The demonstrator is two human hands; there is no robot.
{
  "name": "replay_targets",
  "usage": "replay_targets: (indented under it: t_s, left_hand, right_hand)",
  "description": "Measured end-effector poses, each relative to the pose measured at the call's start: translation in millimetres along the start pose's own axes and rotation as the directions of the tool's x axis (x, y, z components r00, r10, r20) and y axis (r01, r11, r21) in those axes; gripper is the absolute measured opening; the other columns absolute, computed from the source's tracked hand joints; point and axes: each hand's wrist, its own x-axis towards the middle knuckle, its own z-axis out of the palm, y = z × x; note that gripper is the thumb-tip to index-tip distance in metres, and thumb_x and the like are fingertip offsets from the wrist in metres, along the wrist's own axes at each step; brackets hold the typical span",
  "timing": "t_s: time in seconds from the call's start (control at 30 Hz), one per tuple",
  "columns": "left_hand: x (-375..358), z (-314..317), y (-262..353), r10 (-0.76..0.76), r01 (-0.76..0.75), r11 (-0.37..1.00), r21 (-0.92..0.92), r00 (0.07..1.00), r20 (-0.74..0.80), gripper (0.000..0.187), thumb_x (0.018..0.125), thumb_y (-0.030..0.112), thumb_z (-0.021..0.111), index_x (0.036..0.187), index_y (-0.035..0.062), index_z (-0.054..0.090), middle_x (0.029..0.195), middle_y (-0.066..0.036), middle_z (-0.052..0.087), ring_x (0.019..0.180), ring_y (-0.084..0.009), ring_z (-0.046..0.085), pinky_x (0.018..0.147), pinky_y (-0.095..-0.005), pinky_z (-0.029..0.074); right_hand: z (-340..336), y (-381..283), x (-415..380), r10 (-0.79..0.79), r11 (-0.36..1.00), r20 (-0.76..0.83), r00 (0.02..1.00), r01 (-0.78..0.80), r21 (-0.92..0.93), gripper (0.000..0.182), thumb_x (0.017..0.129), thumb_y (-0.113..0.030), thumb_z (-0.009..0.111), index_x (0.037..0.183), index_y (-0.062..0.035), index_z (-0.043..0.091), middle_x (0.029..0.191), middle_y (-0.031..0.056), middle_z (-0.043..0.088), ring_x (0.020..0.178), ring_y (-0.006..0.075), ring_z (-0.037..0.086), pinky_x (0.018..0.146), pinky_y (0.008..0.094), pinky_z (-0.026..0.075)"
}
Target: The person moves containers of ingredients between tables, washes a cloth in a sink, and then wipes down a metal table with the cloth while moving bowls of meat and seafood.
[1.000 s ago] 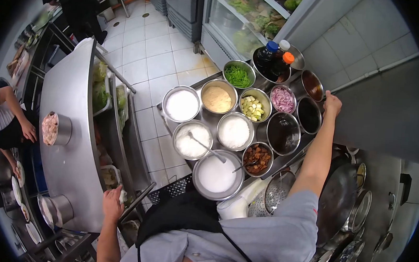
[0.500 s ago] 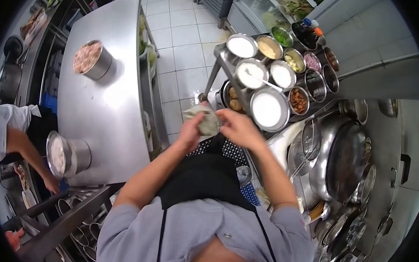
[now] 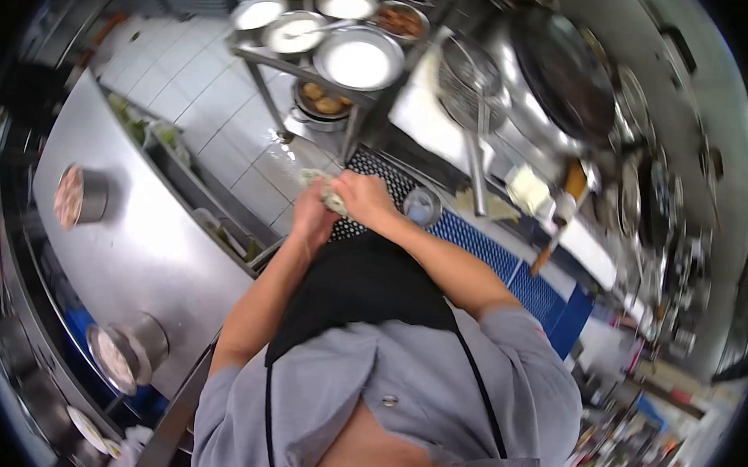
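Both hands meet in front of the black apron (image 3: 362,293), above a perforated floor mat (image 3: 386,179). Left hand (image 3: 311,217) & right hand (image 3: 366,200) are wrapped round a small pale cloth (image 3: 327,192), crumpled betw. the palms. Right fingers curl over the top of it, pressed together; left fingers close on it from below, tho exact finger positions are too blurred to tell. To the person's left, a steel worktable (image 3: 146,245) w/ a round metal pot (image 3: 81,198) on it, well apart from the hands. Ahead, a rack of steel bowls (image 3: 359,57), some w/ white contents. A wire skimmer (image 3: 469,72) & a dark wok (image 3: 564,70) sit on the right-hand counter.
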Motion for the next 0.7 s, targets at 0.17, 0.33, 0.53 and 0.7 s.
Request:
replay_targets:
  t_s: [0.17,0.33,0.53,0.7]
  left_hand:
    - [11,9,-35,-0.003,0.002,1.000,-0.009,0.996,-0.086,0.036,0.105,0.029,0.039,0.113,-0.0040,0.052,0.105,-0.014,0.062,0.092,-0.0252,0.064,0.080,-0.0418,0.054]
    - [16,35,-75,-0.120,0.131,0.976,0.172,0.990,-0.076,0.043,0.104,0.035,0.038,0.117,-0.0017,0.055,0.110,-0.016,0.065,0.099,-0.0292,0.065,0.088,-0.0426,0.053]
    - [-12,86,-109,0.050,-0.013,0.922,0.388,0.995,-0.085,0.037,0.102,0.028,0.045,0.114,-0.0044,0.057,0.104,-0.012,0.066,0.089,-0.0240,0.067,0.081,-0.0361,0.054]
    - [-43,118,-107,0.051,-0.040,0.721,0.692,0.999,0.005,0.033,0.099,0.028,0.051,0.113,0.0003,0.062,0.102,-0.012,0.065,0.088,-0.0214,0.064,0.078,-0.0320,0.050]
  right_hand:
    - [-38,10,-53,0.075,0.989,-0.088,0.993,-0.063,0.137,0.036,0.093,-0.035,0.056,0.079,-0.0036,0.065,0.071,0.0220,0.063,0.069,0.0416,0.062,0.062,0.0486,0.048]
    - [-75,54,-107,0.200,0.964,-0.191,0.961,-0.158,0.215,0.041,0.091,-0.037,0.062,0.070,-0.0023,0.062,0.060,0.0198,0.057,0.057,0.0387,0.059,0.053,0.0449,0.045]
    - [-32,167,-166,0.427,0.899,-0.171,0.888,-0.397,0.185,0.032,0.093,-0.032,0.057,0.081,-0.0032,0.063,0.075,0.0218,0.063,0.074,0.0418,0.063,0.065,0.0481,0.047]
    - [-43,159,-173,0.499,0.848,0.104,0.860,-0.510,0.147,0.028,0.095,-0.032,0.051,0.100,-0.0079,0.065,0.097,0.0186,0.069,0.090,0.0359,0.066,0.080,0.0449,0.052]
